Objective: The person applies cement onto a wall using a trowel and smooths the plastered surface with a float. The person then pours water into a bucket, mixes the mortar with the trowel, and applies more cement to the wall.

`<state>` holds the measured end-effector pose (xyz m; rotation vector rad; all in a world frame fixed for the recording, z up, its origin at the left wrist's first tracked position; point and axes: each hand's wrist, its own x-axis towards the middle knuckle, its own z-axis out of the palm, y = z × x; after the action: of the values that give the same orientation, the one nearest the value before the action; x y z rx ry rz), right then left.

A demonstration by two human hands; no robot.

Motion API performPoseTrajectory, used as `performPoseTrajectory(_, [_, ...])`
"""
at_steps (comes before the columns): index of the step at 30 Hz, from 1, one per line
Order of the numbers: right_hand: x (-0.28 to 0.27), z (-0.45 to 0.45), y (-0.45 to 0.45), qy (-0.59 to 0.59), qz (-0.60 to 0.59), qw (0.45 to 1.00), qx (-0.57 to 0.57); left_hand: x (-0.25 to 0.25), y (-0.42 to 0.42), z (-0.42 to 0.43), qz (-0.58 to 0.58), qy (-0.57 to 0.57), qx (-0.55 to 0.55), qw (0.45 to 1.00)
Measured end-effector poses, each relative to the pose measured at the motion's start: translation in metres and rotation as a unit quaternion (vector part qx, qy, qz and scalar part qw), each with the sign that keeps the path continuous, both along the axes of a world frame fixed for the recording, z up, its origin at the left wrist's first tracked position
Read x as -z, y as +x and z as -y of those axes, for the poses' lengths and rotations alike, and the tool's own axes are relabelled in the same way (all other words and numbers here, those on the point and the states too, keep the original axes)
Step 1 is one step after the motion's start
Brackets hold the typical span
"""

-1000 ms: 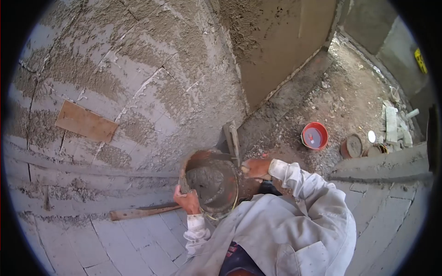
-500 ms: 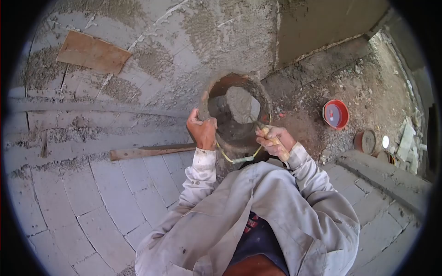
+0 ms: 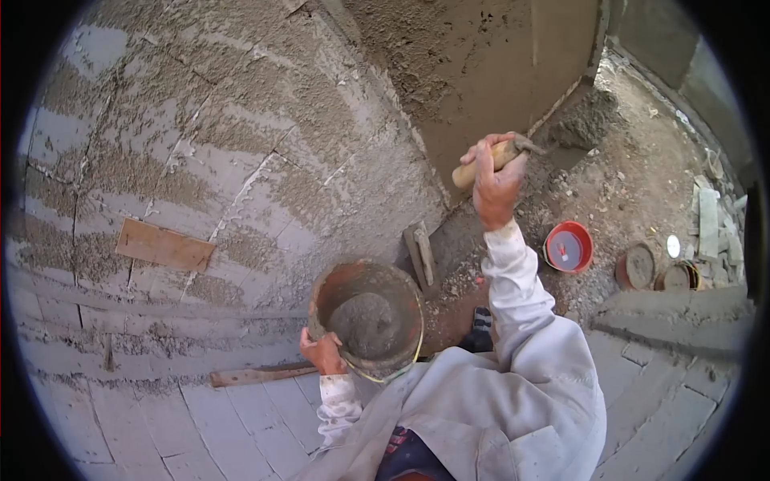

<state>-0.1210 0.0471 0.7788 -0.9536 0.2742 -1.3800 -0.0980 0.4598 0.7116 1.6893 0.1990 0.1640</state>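
Note:
My left hand (image 3: 323,353) grips the rim of a mortar-caked bucket (image 3: 322,282) in front of my body, fingers closed over its left side. Wet grey mortar (image 3: 369,325) lies inside, and a yellowish handle hangs along the near right rim. Out to the upper right, my right hand (image 3: 496,188) is wrapped round the wooden handle of a trowel (image 3: 472,173). A heap of mortar (image 3: 589,119) sits at the trowel's blade end and hides most of the blade. Close beyond stands the wall's wet plastered panel (image 3: 513,80).
A block wall (image 3: 265,176) with patchy mortar rises ahead. A wooden float (image 3: 420,252) lies right of the bucket. On the rubble ground stand a red tub (image 3: 589,248) with liquid and several mortar-filled pails (image 3: 640,266). A brown board (image 3: 164,244) and a wooden bar (image 3: 261,375) lie left.
My right hand has lifted the trowel with mortar out of the bucket and swung it up and right. My left hand still holds the bucket, now lower in view as the camera has turned.

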Motion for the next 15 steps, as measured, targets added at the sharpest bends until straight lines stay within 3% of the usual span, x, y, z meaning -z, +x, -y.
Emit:
performPoseTrajectory(2, [0.041, 0.045, 0.042, -0.005, -0.083, 0.981, 0.174, -0.003, -0.003, -0.004, 0.010, -0.013, -0.012, 1.000])
performPoseTrajectory(3, [0.067, 0.067, 0.065, -0.049, -0.204, 0.929, 0.304, -0.002, -0.003, -0.010, 0.005, 0.010, -0.029, 1.000])
performPoseTrajectory(4, [0.097, 0.083, 0.079, -0.091, -0.321, 0.843, 0.423, -0.004, -0.002, -0.010, 0.006, 0.020, -0.038, 0.999])
performPoseTrajectory(5, [0.134, 0.091, 0.081, -0.204, -0.461, 0.798, 0.331, -0.006, -0.003, -0.011, 0.004, 0.031, -0.049, 0.998])
performPoseTrajectory(7, [0.196, 0.089, 0.071, -0.394, -0.680, 0.610, 0.100, -0.010, -0.008, -0.023, 0.005, 0.057, -0.054, 0.997])
performPoseTrajectory(9, [0.207, 0.020, 0.024, -0.483, -0.572, 0.662, -0.040, -0.004, -0.008, -0.022, 0.004, 0.068, -0.040, 0.997])
performPoseTrajectory(10, [0.186, -0.015, -0.001, -0.471, -0.512, 0.707, -0.125, 0.003, -0.013, -0.022, 0.007, 0.067, -0.034, 0.997])
performPoseTrajectory(11, [0.179, -0.041, -0.016, -0.463, -0.461, 0.718, -0.239, 0.008, -0.012, -0.021, 0.016, 0.067, -0.027, 0.997])
performPoseTrajectory(13, [0.132, -0.086, -0.038, -0.349, -0.511, 0.602, -0.505, 0.011, -0.010, -0.019, 0.024, 0.079, 0.000, 0.997])
performPoseTrajectory(15, [0.143, -0.124, -0.045, -0.063, -0.450, 0.476, -0.753, 0.012, -0.014, -0.009, 0.027, 0.093, 0.035, 0.995])
